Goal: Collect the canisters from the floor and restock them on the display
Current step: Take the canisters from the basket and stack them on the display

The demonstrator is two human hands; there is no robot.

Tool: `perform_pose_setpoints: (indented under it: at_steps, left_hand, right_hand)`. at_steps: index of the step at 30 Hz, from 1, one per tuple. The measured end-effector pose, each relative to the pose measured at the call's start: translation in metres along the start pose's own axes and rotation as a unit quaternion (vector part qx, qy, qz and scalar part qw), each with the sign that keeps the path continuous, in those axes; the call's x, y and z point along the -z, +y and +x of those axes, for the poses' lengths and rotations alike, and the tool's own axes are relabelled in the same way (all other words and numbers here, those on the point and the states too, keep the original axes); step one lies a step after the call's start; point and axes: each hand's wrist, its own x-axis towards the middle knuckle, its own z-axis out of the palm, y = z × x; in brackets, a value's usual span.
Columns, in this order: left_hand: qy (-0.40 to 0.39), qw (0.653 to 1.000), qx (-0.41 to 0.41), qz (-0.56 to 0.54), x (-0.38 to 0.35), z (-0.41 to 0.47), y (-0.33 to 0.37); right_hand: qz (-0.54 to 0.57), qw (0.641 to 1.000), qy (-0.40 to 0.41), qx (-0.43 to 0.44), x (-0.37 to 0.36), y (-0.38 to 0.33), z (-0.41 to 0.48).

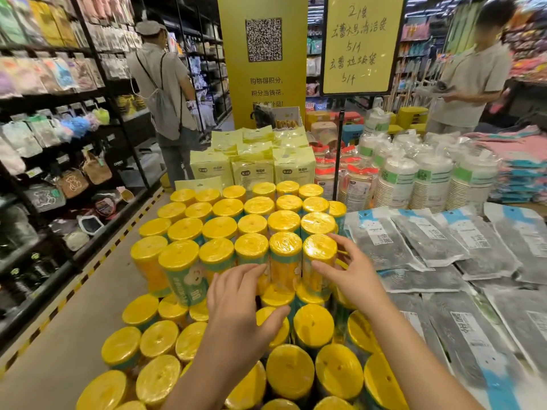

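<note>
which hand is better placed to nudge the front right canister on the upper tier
Right. The right hand has thumb and fingers flanking that canister; the left hand sits further left and lower.

Roughly forty-five canisters show (some partly hidden), plus two bystanders and one handwritten sign.

Canisters are standing upright in packed rows on the display, with a raised tier sitting behind a lower tier at the near edge. Flat packets are lying overlapped to their right. Behind the canisters, bagged packs are standing in rows, and stacked cups are sitting to the right of these. A sign on a pole is rising between the packs and the cups. Shelving is running along the left side of the aisle floor, and a pillar is standing behind the display.
</note>
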Motion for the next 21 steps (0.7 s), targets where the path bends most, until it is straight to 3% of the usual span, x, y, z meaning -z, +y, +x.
perform_pose_setpoints:
  at_steps: [4,8,11,14,18,21]
  left_hand:
    - [-0.031,0.999,0.013,0.003,0.011,0.002,0.008]
    - [-0.037,0.999,0.004,0.023,0.032,0.001,0.02]
    - [-0.038,0.999,-0.01,0.038,0.054,-0.009,0.027]
    - [-0.045,0.993,-0.025,0.103,0.077,-0.026,0.028]
    - [-0.068,0.98,-0.013,0.186,0.105,-0.057,0.027]
    - [-0.075,0.974,0.014,0.211,0.121,-0.087,0.022]
  right_hand:
    - [-0.051,0.999,-0.008,-0.012,0.003,-0.004,-0.004]
    - [-0.207,0.978,-0.009,0.034,0.014,-0.035,-0.016]
    - [-0.309,0.941,-0.033,0.135,0.02,-0.075,-0.039]
    - [-0.395,0.887,-0.106,0.214,0.018,-0.113,-0.073]
    - [-0.442,0.84,-0.188,0.252,-0.003,-0.144,-0.129]
    - [-0.447,0.827,-0.221,0.257,-0.03,-0.156,-0.163]
